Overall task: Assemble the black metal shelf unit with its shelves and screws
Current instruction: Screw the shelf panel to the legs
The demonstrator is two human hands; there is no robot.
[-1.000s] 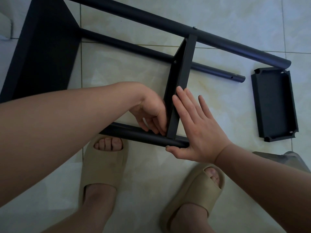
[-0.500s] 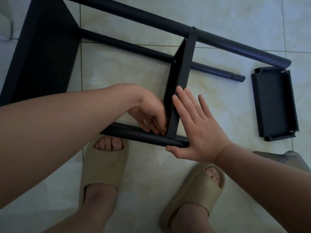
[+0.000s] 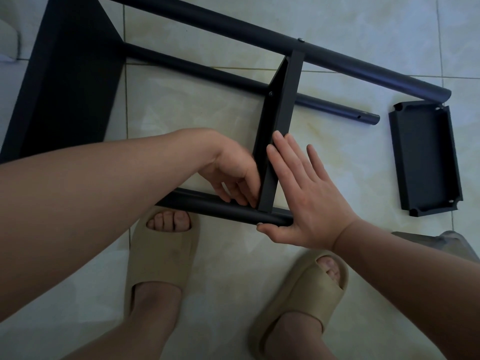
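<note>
Bracing the shelf (image 3: 283, 107) with the right hand (image 3: 309, 203) pressed flat, fingers straight, to square it on the near leg tube (image 3: 202, 202), left hand (image 3: 233, 175) curled into the joint just opposite, probably seating a screw too hidden to confirm; spare shelf (image 3: 426, 159) well right.

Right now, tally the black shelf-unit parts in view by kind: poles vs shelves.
Poles: 3 (far pole, middle pole, near pole)
Shelves: 3 (large shelf on the left, mid shelf between the poles, loose shelf on the floor tiles to the right)
Total: 6
</note>
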